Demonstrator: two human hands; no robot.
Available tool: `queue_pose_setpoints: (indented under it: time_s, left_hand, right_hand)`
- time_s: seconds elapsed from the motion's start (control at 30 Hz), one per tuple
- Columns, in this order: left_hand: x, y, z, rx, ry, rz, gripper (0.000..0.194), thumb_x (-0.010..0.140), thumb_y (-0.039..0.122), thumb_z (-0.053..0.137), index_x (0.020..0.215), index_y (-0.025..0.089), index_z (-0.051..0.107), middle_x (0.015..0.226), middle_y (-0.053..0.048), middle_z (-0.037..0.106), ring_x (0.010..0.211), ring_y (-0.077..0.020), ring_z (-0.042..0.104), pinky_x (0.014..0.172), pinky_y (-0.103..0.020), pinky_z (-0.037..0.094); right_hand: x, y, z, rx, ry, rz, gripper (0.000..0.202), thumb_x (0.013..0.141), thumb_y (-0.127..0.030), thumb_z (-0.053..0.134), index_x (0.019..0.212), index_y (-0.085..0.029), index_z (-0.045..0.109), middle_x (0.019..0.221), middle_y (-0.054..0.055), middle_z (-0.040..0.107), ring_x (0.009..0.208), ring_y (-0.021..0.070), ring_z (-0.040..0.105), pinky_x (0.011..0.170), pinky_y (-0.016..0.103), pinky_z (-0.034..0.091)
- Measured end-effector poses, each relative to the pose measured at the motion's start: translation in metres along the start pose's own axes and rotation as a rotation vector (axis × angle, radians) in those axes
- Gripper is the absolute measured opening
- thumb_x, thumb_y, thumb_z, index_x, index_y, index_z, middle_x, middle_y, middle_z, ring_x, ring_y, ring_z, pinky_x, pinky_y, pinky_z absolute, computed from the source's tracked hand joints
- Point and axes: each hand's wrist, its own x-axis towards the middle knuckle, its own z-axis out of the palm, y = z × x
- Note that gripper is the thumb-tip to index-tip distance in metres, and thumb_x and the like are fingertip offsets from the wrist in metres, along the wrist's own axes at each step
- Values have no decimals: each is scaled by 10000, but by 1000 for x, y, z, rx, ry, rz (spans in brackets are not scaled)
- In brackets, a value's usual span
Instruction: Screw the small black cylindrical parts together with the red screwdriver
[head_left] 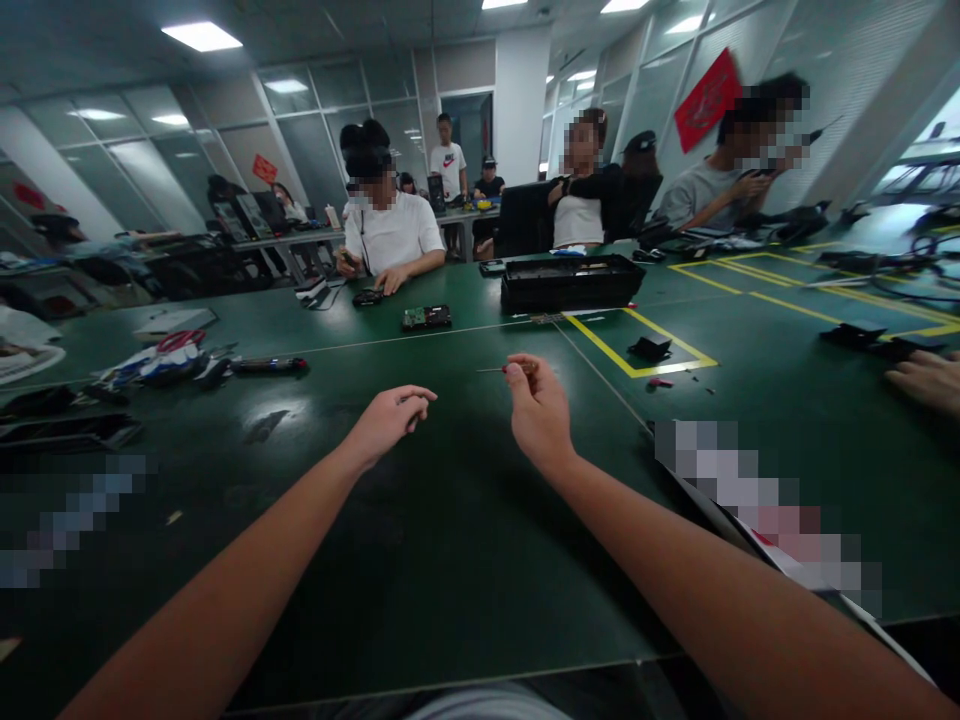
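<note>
Pinched in my right hand (pixel 541 412) is a small screwdriver (pixel 505 370), its thin metal shaft pointing left and its reddish-brown handle mostly covered by the fingers. My left hand (pixel 386 422) hovers over the green table (pixel 450 520), the index finger reaching right and the others curled in. Something small and dark may sit between those curled fingers, too little of it shows to name. A gap separates the left fingers from the screwdriver tip. Beyond both hands lies a green circuit board with black parts (pixel 426 317).
A long black housing (pixel 571 283) stands farther back. At right, a small black piece (pixel 649 347) lies inside yellow tape (pixel 675 367); another person's hand (pixel 926 380) rests at the edge. Left are tools with red cable (pixel 180 340) and a dark pen-like tool (pixel 270 366). People sit opposite.
</note>
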Motion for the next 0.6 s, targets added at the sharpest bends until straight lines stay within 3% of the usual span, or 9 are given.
queue_pose_setpoints:
  time_s: [0.13,0.3,0.43,0.6]
  left_hand:
    - [-29,-7,-38,-407,149,-72,199,832,357,609,847,160,589,744,-5,527,589,-111,466,515,-221,366]
    - [-76,-12,-90,-558,424,-178,105,887,244,545,819,165,563,713,14,478,592,-103,444,536,-196,410]
    - [-117,-30,-133,-615,721,-184,91,755,198,596,830,148,610,700,-7,476,600,-130,441,491,-211,419]
    - [-166,-51,-178,-467,1009,-204,49,661,175,539,709,178,528,666,-2,492,611,-141,450,497,-195,422]
  right_hand:
    - [1,4,1,1,3,-6,292,990,-452,503,1137,-238,635,995,58,686,912,218,633,774,363,497]
    - [2,6,2,9,14,-3,300,978,-461,517,1126,-231,641,970,51,688,871,209,627,752,351,483]
    - [2,7,3,27,22,-6,293,974,-458,527,1115,-228,641,954,46,687,841,202,621,755,352,473]
    - [3,14,3,25,12,-21,292,980,-461,527,1123,-237,648,958,45,689,856,206,626,774,368,483]
